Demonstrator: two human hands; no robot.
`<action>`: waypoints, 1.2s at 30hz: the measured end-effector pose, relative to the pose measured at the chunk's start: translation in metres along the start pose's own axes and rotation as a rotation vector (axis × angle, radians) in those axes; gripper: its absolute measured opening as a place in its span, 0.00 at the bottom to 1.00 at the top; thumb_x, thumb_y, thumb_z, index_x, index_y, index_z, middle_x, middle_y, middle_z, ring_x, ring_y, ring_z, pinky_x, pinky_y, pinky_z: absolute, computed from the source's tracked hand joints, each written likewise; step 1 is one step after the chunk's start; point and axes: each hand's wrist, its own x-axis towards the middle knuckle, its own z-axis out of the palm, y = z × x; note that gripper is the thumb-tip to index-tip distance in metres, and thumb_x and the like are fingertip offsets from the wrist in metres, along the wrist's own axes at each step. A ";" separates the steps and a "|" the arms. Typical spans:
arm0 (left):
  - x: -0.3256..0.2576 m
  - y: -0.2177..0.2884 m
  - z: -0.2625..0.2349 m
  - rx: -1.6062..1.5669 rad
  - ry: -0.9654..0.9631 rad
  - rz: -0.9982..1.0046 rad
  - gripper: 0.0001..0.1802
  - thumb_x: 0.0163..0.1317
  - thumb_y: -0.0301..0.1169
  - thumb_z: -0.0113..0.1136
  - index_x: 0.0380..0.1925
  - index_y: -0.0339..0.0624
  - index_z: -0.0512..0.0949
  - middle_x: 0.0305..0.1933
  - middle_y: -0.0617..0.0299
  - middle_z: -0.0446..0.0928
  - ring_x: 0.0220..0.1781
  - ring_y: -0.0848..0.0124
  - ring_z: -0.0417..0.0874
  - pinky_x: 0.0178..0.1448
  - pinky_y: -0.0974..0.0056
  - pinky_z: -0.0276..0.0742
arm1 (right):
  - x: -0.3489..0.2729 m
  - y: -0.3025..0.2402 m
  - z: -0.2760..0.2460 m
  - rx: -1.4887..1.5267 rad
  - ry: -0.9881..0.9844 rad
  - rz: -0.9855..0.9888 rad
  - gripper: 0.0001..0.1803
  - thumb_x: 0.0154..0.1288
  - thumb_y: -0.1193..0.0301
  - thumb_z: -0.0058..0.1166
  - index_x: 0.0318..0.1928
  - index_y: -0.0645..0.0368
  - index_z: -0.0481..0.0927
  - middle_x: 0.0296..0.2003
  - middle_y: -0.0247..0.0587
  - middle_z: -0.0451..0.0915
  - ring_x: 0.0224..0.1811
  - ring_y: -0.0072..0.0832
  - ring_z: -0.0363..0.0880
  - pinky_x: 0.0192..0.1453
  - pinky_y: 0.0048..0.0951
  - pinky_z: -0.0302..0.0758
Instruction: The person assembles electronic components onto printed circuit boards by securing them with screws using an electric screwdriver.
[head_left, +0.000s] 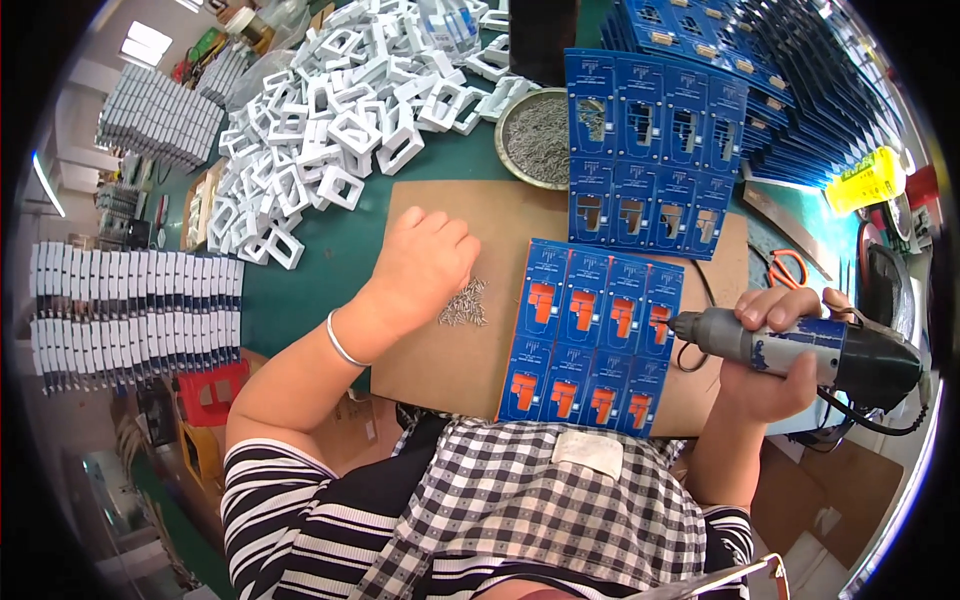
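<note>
My right hand grips an electric screwdriver, a grey and black cylinder with a cord. Its tip points left, at the right edge of a blue circuit board panel with orange showing in its cutouts. Whether the tip touches the panel, I cannot tell. My left hand is closed, its fingers curled beside a small pile of screws. Anything pinched in those fingers is hidden. Both the panel and the screws lie on a brown board.
Behind the orange-backed panel is another blue panel, overlapping a metal bowl of screws. White plastic frames are heaped at the far left. Stacked blue panels fill the far right, near orange-handled scissors. Rows of white pieces stand left.
</note>
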 end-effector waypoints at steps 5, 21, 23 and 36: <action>0.003 -0.006 0.000 -0.265 -0.054 -0.090 0.04 0.49 0.28 0.61 0.25 0.47 0.75 0.28 0.62 0.73 0.35 0.61 0.76 0.41 0.57 0.69 | -0.001 -0.004 -0.009 0.025 -0.021 -0.043 0.33 0.60 0.60 0.59 0.59 0.58 0.59 0.31 0.42 0.73 0.30 0.35 0.78 0.37 0.39 0.78; 0.020 0.019 -0.002 -0.797 0.059 -0.412 0.07 0.53 0.17 0.60 0.32 0.37 0.80 0.32 0.58 0.78 0.29 0.69 0.80 0.35 0.67 0.75 | 0.000 -0.017 -0.037 0.166 0.112 -0.050 0.32 0.59 0.65 0.59 0.59 0.57 0.59 0.34 0.45 0.75 0.35 0.37 0.80 0.44 0.39 0.79; 0.043 0.042 -0.009 -0.920 0.055 -0.237 0.08 0.55 0.16 0.60 0.34 0.37 0.82 0.33 0.58 0.79 0.31 0.69 0.80 0.36 0.68 0.76 | 0.000 -0.013 -0.039 0.202 0.138 -0.044 0.31 0.59 0.66 0.58 0.59 0.56 0.59 0.34 0.45 0.75 0.34 0.37 0.80 0.44 0.39 0.79; 0.128 0.124 0.007 -0.787 0.017 0.212 0.07 0.49 0.23 0.67 0.29 0.43 0.81 0.32 0.62 0.78 0.36 0.62 0.79 0.44 0.61 0.73 | -0.004 -0.005 -0.053 0.278 0.173 -0.076 0.32 0.58 0.72 0.56 0.61 0.58 0.58 0.34 0.48 0.76 0.35 0.37 0.80 0.44 0.39 0.79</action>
